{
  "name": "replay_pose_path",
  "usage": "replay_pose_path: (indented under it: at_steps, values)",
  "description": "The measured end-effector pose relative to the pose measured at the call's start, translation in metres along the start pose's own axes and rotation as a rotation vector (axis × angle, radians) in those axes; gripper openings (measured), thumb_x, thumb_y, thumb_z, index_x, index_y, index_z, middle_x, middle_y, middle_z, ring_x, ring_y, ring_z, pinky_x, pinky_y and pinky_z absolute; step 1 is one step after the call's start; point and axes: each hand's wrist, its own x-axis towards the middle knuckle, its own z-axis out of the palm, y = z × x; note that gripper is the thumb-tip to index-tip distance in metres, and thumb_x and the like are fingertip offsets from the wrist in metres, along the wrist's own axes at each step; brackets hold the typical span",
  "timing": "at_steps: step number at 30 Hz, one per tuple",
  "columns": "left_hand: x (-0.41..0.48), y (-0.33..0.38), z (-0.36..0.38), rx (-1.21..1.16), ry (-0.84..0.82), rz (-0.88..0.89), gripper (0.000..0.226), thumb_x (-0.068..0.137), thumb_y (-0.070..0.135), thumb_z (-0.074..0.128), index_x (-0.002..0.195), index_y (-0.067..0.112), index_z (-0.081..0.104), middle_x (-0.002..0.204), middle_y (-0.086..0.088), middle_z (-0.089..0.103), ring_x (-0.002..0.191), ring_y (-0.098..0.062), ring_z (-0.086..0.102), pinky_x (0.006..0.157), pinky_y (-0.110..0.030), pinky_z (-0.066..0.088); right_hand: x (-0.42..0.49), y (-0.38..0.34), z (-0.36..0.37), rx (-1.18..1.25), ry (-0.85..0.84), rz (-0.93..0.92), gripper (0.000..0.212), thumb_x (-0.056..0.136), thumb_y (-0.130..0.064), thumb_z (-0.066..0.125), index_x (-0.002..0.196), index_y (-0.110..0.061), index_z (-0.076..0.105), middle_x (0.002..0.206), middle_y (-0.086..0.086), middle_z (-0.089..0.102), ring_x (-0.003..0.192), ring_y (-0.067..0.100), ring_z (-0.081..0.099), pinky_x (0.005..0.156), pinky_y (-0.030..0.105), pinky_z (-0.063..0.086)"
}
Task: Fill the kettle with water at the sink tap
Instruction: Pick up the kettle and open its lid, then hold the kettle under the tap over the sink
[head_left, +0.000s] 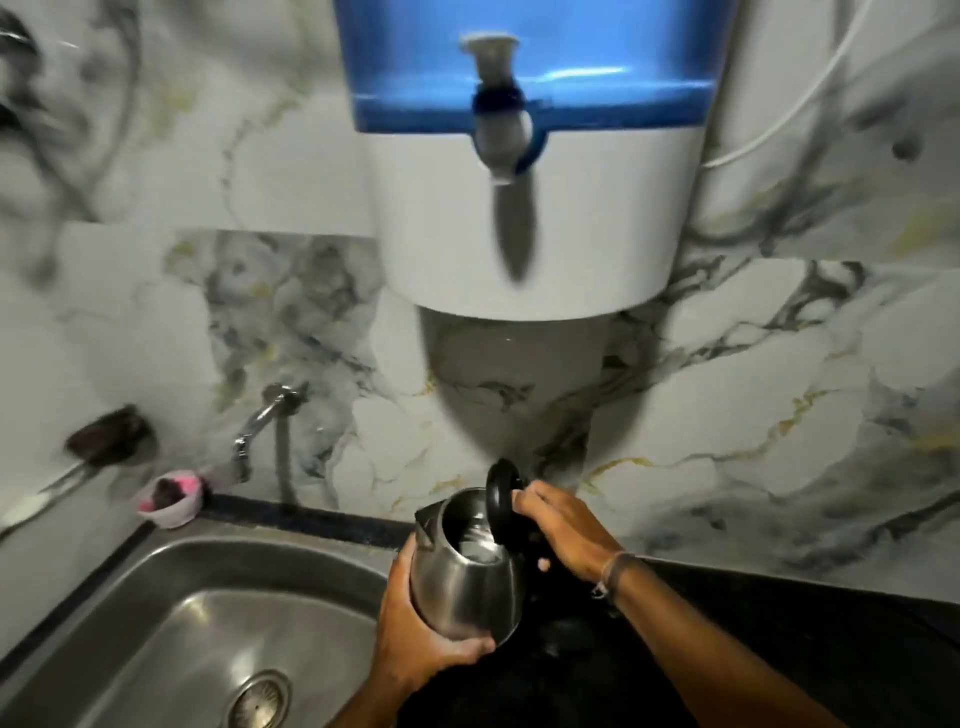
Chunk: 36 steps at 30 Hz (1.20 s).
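**Still short of the tap**

Plainly, the rounded stainless-steel kettle (465, 577) (black lid raised) sat above the counter edge, right of the steel sink (197, 623). Left hand (415, 639) cupped its belly; right hand (563, 525) gripped the handle. The chrome wall tap (260, 421) lay well apart, up-left.

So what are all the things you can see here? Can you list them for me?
kettle: one, shiny steel with black lid open, held beside the sink
sink: one, steel, lower left
tap: one, chrome, on wall above sink
water dispenser: one, blue and white, on wall at top
small bowl: one, pink, sink's back corner
left hand: one, cupping the kettle's body
right hand: one, at the kettle's handle
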Motion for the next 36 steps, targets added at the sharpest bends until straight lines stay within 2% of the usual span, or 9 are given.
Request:
replay_pose_path:
  at_steps: [3,9,15,19,23,26,31,34,36]
  values:
    - [-0.02,0.001,-0.051,0.042,0.099,-0.013,0.156,0.037,0.034,0.12,0.17,0.027,0.04,0.162,-0.007,0.063,0.15,-0.027,0.062,0.121,-0.064,0.052,0.001,-0.019,0.033,0.091,-0.12,0.006,0.054,0.07,-0.071,0.063,0.085,-0.02,0.071,0.085,0.006,0.07,0.069,0.023,0.069,0.062,0.043,0.055]
    - [-0.05,-0.008,-0.137,0.106,0.224,-0.07,0.162,0.028,0.055,0.116,0.168,0.047,0.036,0.162,0.009,0.061,0.149,-0.013,0.061,0.119,-0.055,0.055,0.007,-0.046,0.111,0.253,-0.329,0.041,0.047,0.08,-0.068,0.064,0.076,-0.022,0.074,0.068,0.011,0.061,0.056,0.023,0.056,0.061,0.038,0.047]
    - [-0.068,-0.038,-0.21,0.09,0.245,-0.164,0.164,0.027,0.057,0.117,0.168,0.05,0.035,0.162,0.011,0.061,0.15,-0.016,0.059,0.12,-0.059,0.054,0.013,-0.066,0.196,0.277,-0.279,0.049,0.054,0.066,-0.074,0.056,0.05,-0.024,0.068,0.052,-0.001,0.063,0.051,0.016,0.06,0.053,0.026,0.05]
    - [-0.068,-0.066,-0.252,0.052,0.182,-0.179,0.159,0.031,0.051,0.118,0.167,0.054,0.035,0.164,0.016,0.06,0.153,-0.009,0.056,0.122,-0.049,0.054,0.025,-0.067,0.249,0.329,-0.218,-0.023,0.056,0.067,-0.073,0.054,0.06,-0.019,0.069,0.046,0.002,0.059,0.038,0.015,0.054,0.038,0.023,0.039]
    - [-0.055,-0.099,-0.283,0.069,0.083,-0.164,0.154,0.044,0.019,0.121,0.171,0.038,0.036,0.167,0.003,0.059,0.153,-0.015,0.058,0.116,-0.026,0.056,0.045,-0.058,0.292,0.34,-0.135,-0.021,0.052,0.069,-0.073,0.056,0.06,-0.026,0.075,0.049,-0.001,0.063,0.041,0.012,0.058,0.039,0.023,0.041]
    - [-0.041,-0.116,-0.303,0.019,0.033,-0.21,0.157,0.04,0.032,0.122,0.169,0.046,0.033,0.165,0.011,0.06,0.153,-0.011,0.058,0.118,-0.036,0.056,0.062,-0.051,0.317,0.347,-0.074,-0.005,0.049,0.068,-0.071,0.058,0.058,-0.026,0.075,0.048,-0.002,0.064,0.042,0.008,0.06,0.04,0.021,0.043]
    - [-0.029,-0.155,-0.328,0.026,-0.106,-0.282,0.17,0.033,0.049,0.12,0.174,0.037,0.025,0.17,0.016,0.052,0.157,-0.011,0.052,0.123,-0.045,0.054,0.086,-0.044,0.344,0.303,-0.059,-0.02,0.037,0.077,-0.062,0.063,0.074,-0.031,0.082,0.072,-0.01,0.078,0.071,0.001,0.072,0.073,0.025,0.056]
    - [-0.015,-0.172,-0.351,0.094,-0.265,-0.273,0.179,0.031,0.067,0.113,0.175,0.036,0.011,0.174,0.023,0.035,0.163,-0.003,0.037,0.131,-0.028,0.04,0.097,-0.038,0.354,0.268,-0.048,-0.008,0.037,0.077,-0.061,0.062,0.083,-0.032,0.085,0.087,-0.007,0.083,0.086,0.005,0.076,0.086,0.039,0.058]
    - [0.0,-0.18,-0.379,0.198,-0.353,-0.264,0.177,0.033,0.079,0.105,0.174,0.041,0.005,0.166,0.036,0.028,0.155,0.012,0.032,0.124,-0.005,0.028,0.102,-0.035,0.357,0.254,-0.036,0.013,0.04,0.076,-0.062,0.062,0.085,-0.031,0.085,0.092,-0.003,0.084,0.094,0.013,0.077,0.095,0.05,0.06]
